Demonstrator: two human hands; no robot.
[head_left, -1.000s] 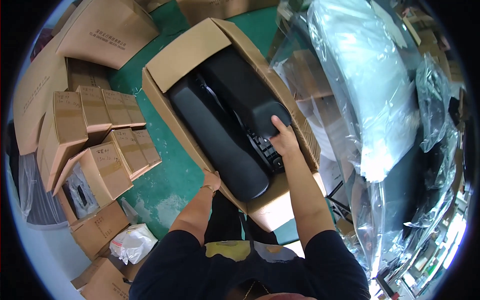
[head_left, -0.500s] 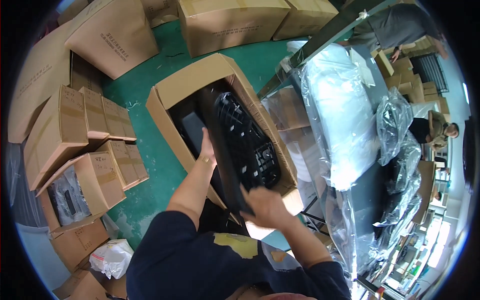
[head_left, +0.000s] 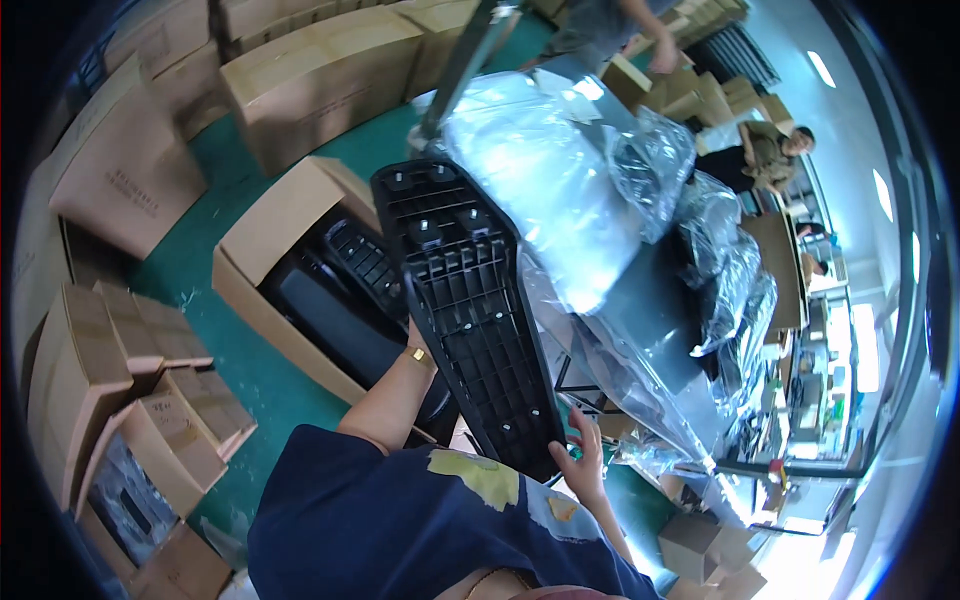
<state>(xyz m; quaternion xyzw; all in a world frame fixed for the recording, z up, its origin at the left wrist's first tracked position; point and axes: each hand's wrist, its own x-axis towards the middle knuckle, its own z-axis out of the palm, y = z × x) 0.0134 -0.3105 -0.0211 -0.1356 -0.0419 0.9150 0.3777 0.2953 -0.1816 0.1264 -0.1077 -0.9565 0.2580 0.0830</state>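
A long black motorcycle-type seat is raised in front of me, tilted, its ribbed plastic underside and metal studs facing me. Behind its left edge, my left hand supports it; most of the fingers are hidden. By the lower right end, my right hand has its fingers spread, the thumb at or very near the edge. To the left, an open cardboard box holds more black seats, one with a smooth dark face up and another with its ribbed side showing.
On the right stands a dark-topped table with clear plastic wrapping and bagged black items. Closed cartons line the back; smaller boxes stack at left. A metal post rises near the table. Other people are farther off.
The seat has come up out of the box and turned, so its ribbed underside now faces me. My view has swung right, and my right hand has opened at the seat's near end.
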